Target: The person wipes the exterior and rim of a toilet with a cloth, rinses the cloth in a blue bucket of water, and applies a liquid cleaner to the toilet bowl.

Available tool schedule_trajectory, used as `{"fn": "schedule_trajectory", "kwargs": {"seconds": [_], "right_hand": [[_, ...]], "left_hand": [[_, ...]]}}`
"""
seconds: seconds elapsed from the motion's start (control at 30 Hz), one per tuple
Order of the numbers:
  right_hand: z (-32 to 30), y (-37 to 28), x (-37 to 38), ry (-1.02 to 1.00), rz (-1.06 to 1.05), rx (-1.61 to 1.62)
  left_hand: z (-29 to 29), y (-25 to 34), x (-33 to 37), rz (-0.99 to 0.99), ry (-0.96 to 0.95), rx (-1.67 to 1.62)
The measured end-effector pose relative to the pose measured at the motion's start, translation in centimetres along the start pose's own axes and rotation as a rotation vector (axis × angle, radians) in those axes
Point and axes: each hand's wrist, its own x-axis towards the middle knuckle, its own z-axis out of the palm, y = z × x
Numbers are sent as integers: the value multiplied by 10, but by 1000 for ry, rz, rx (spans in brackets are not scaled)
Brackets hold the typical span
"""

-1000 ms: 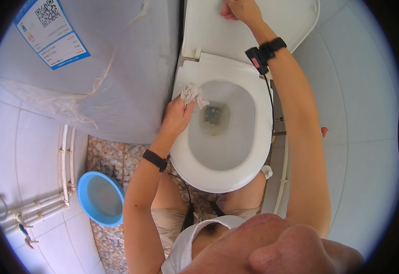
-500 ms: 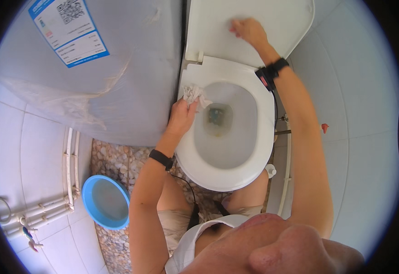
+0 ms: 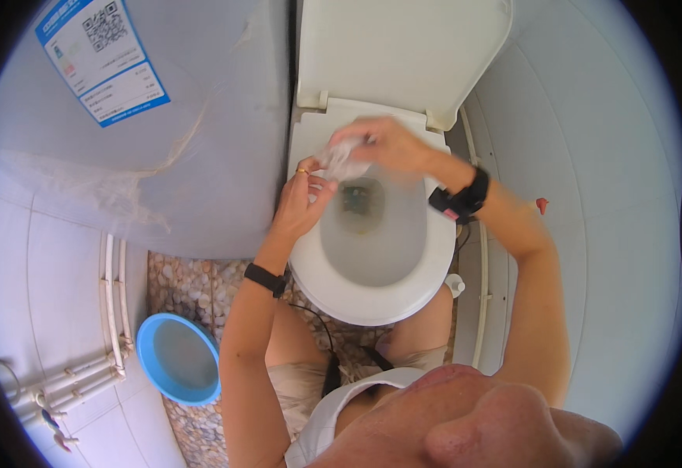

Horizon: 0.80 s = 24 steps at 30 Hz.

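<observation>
The left head camera, a wide fisheye, looks steeply down from close above the toilet (image 3: pixel 372 306), facing its raised lid (image 3: pixel 399 54) at the far side; the forearms (image 3: pixel 249 335) enter from the near side, and the wall (image 3: pixel 618 218) bends at right.

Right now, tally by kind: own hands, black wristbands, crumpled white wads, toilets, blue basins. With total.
Left hand and right hand: 2
Left wristband and right wristband: 2
White wad: 1
Toilet: 1
Blue basin: 1
Total: 7
</observation>
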Motion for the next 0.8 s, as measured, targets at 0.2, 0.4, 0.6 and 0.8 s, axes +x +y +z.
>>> {"fn": "schedule_trajectory", "kwargs": {"seconds": [0.2, 0.4, 0.6, 0.8], "right_hand": [[-207, -70, 20, 1095, -322, -772], [-138, 35, 78, 908, -519, -857], [-62, 133, 42, 456, -380, -1141], [-87, 125, -11, 179, 234, -1261]], "left_hand": [[9, 1, 4, 65, 14, -78], [8, -14, 4, -15, 60, -108], [7, -17, 4, 9, 53, -27], [9, -14, 3, 21, 36, 30]]}}
